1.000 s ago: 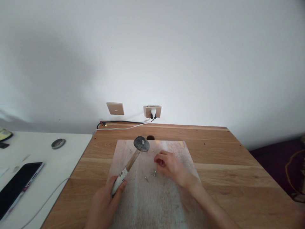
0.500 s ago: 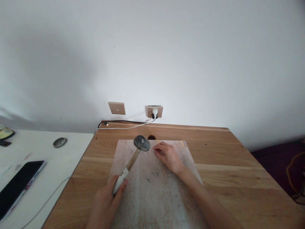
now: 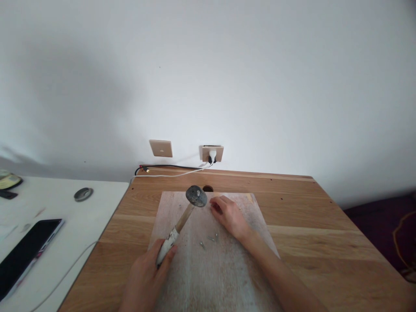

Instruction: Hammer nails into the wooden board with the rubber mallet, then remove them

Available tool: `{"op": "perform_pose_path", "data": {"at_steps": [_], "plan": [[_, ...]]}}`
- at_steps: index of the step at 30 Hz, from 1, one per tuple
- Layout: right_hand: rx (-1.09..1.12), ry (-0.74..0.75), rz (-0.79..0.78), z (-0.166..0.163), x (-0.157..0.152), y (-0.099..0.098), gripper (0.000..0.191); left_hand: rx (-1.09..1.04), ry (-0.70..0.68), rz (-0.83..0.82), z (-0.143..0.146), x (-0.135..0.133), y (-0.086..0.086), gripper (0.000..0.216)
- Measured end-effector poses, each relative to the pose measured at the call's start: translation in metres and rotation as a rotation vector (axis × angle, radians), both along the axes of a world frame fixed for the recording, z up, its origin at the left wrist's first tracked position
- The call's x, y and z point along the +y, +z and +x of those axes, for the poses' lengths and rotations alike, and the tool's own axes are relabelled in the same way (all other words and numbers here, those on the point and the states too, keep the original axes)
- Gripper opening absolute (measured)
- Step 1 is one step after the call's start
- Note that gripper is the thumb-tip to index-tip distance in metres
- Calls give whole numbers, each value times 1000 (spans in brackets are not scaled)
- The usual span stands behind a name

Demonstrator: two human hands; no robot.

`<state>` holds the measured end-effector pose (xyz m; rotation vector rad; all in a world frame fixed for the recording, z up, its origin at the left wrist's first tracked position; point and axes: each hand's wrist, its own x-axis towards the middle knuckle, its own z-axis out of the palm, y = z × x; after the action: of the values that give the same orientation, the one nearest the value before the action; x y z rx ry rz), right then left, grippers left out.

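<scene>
My left hand (image 3: 151,268) is wrapped round the white-painted lower handle of a mallet (image 3: 196,196), whose dark, rounded head is raised to the upper right over a worn wooden board (image 3: 188,277). Close to that head, my right hand (image 3: 227,212) rests near the board's far part with its fingertips pinched together. Whatever is between those fingertips is too small or hidden to name. Several small metal screws or nails (image 3: 212,238) lie on the board between the two hands.
The board lies on a wooden table (image 3: 302,242) with a cable hole (image 3: 208,188). Cables (image 3: 172,174) run along the back to a wall socket (image 3: 212,153). On the white surface at left are a tape roll (image 3: 83,194) and a black-screened device (image 3: 29,251).
The mallet head sits slightly farther right in the picture, partly from a small camera shift. My right hand stays in nearly the same place, fingers still pinched.
</scene>
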<state>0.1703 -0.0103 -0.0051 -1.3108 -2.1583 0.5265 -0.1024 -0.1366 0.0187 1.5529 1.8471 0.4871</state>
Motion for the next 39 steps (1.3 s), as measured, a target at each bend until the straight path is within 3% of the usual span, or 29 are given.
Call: {"op": "perform_pose_path", "data": {"at_steps": [4, 8, 14, 22, 32, 39], "plan": [[-9, -29, -28, 1, -1, -1, 20, 44, -68, -35, 8, 5, 6, 39], [-10, -64, -61, 9, -7, 7, 38, 142, -143, -96, 17, 12, 11, 40], [-54, -62, -179, 22, -35, 28, 10, 194, -177, -141, 21, 14, 12, 41], [-180, 76, -328, 6, -65, 42, 20, 90, -120, -111, 16, 12, 12, 43], [-290, 70, -309, 0, -69, 49, 26, 51, -52, -91, 9, 9, 9, 43], [-273, 125, -219, 21, -49, 43, 19, 36, -54, -108, 7, 8, 12, 45]]}}
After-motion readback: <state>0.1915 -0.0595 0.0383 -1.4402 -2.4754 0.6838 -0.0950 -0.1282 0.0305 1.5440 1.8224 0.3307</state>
